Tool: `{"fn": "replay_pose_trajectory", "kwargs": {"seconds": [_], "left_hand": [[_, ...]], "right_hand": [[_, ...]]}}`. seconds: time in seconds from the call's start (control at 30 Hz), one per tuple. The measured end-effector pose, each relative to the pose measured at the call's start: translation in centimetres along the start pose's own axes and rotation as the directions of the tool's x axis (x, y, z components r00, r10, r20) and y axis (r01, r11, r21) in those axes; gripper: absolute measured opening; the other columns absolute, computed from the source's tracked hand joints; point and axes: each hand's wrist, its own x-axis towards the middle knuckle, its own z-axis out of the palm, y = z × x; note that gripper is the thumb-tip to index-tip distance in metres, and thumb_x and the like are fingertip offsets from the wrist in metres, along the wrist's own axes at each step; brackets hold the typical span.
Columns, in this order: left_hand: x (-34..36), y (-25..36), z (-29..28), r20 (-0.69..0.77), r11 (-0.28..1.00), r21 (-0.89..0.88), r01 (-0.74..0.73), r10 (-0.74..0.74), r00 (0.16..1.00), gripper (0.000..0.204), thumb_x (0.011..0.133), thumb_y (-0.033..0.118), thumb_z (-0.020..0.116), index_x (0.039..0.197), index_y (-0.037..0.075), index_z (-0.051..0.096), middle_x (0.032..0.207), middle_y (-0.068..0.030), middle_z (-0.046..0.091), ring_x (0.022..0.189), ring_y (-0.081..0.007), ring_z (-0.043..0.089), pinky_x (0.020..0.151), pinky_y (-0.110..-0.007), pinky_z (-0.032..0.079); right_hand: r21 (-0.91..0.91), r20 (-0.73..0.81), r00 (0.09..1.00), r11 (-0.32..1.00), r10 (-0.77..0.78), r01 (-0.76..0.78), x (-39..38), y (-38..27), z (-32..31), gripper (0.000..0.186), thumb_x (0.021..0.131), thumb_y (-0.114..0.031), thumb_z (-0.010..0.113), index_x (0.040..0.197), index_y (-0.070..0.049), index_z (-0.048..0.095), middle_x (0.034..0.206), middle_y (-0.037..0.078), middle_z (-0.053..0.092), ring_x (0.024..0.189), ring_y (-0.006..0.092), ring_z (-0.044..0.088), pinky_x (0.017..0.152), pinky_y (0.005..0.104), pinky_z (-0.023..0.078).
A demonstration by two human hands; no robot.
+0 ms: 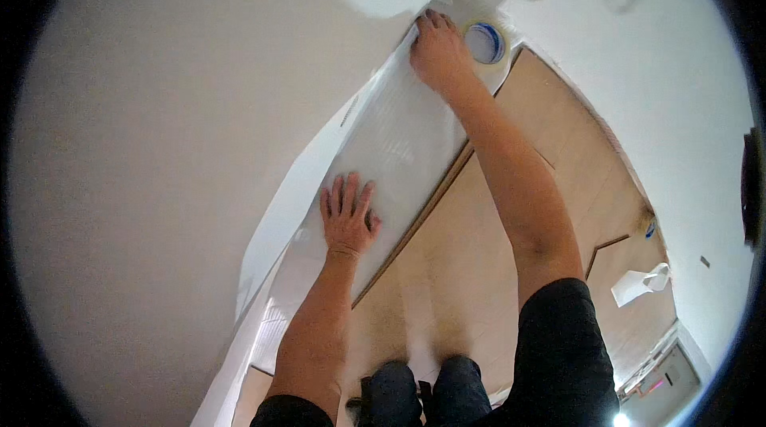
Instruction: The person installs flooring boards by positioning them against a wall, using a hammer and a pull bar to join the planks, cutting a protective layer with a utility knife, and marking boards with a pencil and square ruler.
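My left hand (pixel 349 215) lies flat with its fingers spread on a pale, shiny translucent underlay sheet (pixel 407 140), close to the wall. Farther away, my right hand (pixel 441 48) reaches to the sheet's wall-side edge near the corner. Its fingers are bent and pressed together there; whatever is under the fingertips is too small to make out. Just right of that hand, a roll of clear tape (pixel 500 42) with a blue core lies on its side on the sheet. A white strip (pixel 299 183) runs between the sheet and the wall.
Light wood floor planks (pixel 455 259) border the sheet, their raised edge (pixel 423 215) running diagonally beside it. White walls (pixel 152 187) rise at left and right. A crumpled white piece (pixel 634 285) lies on the planks at right, with a small blue object (pixel 650 229) beyond it.
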Motion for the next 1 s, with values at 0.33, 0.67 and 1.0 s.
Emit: {"fn": "replay_pose_trajectory", "kwargs": {"seconds": [0.33, 0.67, 1.0], "left_hand": [[0.1, 0.9, -0.4, -0.022, 1.0, -0.006, -0.021, 0.021, 1.0, 0.063, 0.081, 0.028, 0.061, 0.144, 0.02, 0.058, 0.163, -0.0132, 0.039, 0.149, -0.0392, 0.034, 0.121, -0.064, 0.022], [-0.2, 0.9, 0.2, -0.004, 0.999, 0.049, 0.007, -0.007, 1.0, 0.07, 0.082, 0.027, 0.062, 0.151, 0.023, 0.05, 0.165, -0.0115, 0.036, 0.151, -0.0378, 0.031, 0.123, -0.061, 0.021], [-0.4, 1.4, -0.6, -0.023, 1.0, 0.016, 0.024, -0.023, 0.999, 0.068, 0.085, 0.026, 0.064, 0.151, 0.026, 0.048, 0.167, -0.0076, 0.031, 0.154, -0.0333, 0.025, 0.126, -0.057, 0.016]], "right_hand": [[-0.128, -0.156, 0.96, 0.959, 0.231, -0.252, -6.7, 6.7, -0.4, 0.05, 0.106, -0.027, 0.051, 0.15, -0.006, 0.044, 0.168, 0.025, 0.015, 0.147, 0.0466, 0.034, 0.124, 0.0506, 0.03], [-0.282, -0.338, 0.939, 0.945, 0.065, -0.167, -3.8, 7.4, 1.7, 0.047, 0.106, -0.031, 0.05, 0.149, -0.013, 0.048, 0.163, 0.03, 0.024, 0.145, 0.0451, 0.037, 0.12, 0.0545, 0.031], [-0.102, -0.254, 0.967, 0.994, 0.021, -0.048, -33.4, 4.8, -2.0, 0.078, 0.092, -0.027, 0.074, 0.156, -0.009, 0.035, 0.163, 0.031, 0.02, 0.15, 0.0485, 0.022, 0.12, 0.0647, 0.019]]}}
